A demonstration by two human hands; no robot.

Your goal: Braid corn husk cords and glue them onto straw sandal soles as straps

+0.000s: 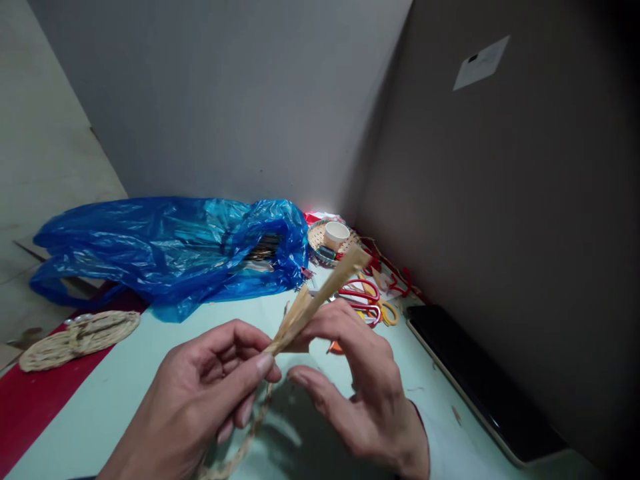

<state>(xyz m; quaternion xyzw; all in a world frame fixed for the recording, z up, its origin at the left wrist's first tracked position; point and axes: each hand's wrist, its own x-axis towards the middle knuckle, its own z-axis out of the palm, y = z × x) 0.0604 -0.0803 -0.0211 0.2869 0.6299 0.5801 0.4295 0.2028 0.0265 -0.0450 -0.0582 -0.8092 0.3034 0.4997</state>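
Observation:
Between the thumb and fingers of my left hand (227,373) is pinched a straw braid (260,417), its thin plaited cord hanging below the hand. From the pinch, flat loose straw strips (320,303) fan up to the right. My right hand (357,380) is just to the right, thumb and fingers spread apart in a wide curve. Its fingers are behind the strips, and whether they touch them I cannot tell. Part of the braid is hidden by my left hand.
A blue plastic bag (165,250) with dark stalks lies at the back left, near a woven straw sole (83,341). Behind my hands are red-handled scissors (370,313) and a small basket (317,235) holding a white roll (336,233). A black tablet (480,387) lies along the right wall.

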